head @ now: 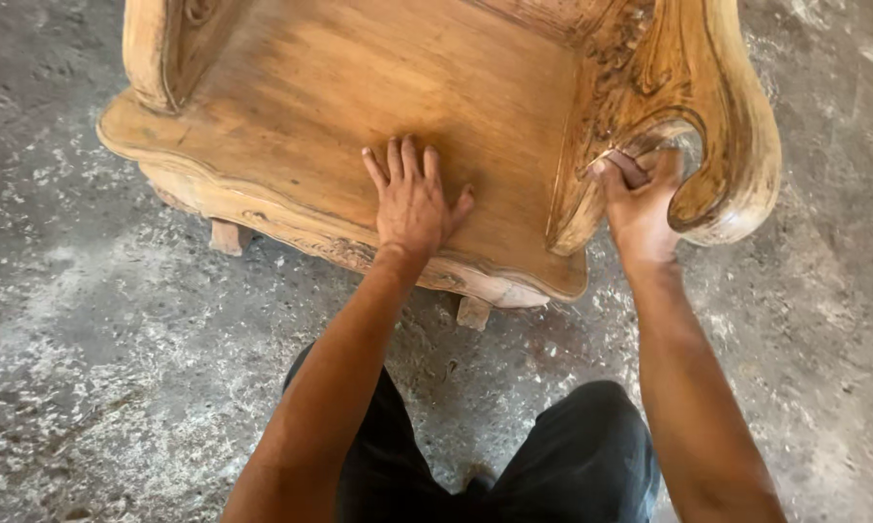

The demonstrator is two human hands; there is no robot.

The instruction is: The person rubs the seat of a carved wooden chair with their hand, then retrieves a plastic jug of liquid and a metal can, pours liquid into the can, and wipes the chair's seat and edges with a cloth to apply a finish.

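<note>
Chair: a carved wooden chair (359,87) of bare, pale golden wood — it stands on the dusty concrete floor (88,368), just beyond the person's knees.
Left hand: the left hand (412,199) lies flat on the seat near its front edge, fingers spread, gripping nothing.
Right hand: the right hand (640,199) presses a small folded piece of sandpaper (628,165) under the curled scroll of the right armrest (717,145) — fingers closed on it.
Legs: dark trousers (572,465), near.

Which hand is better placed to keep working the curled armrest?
Right hand: it is already at the carved armrest scroll, fingers pressing something small against it. Left hand lies flat on the seat board.
</note>
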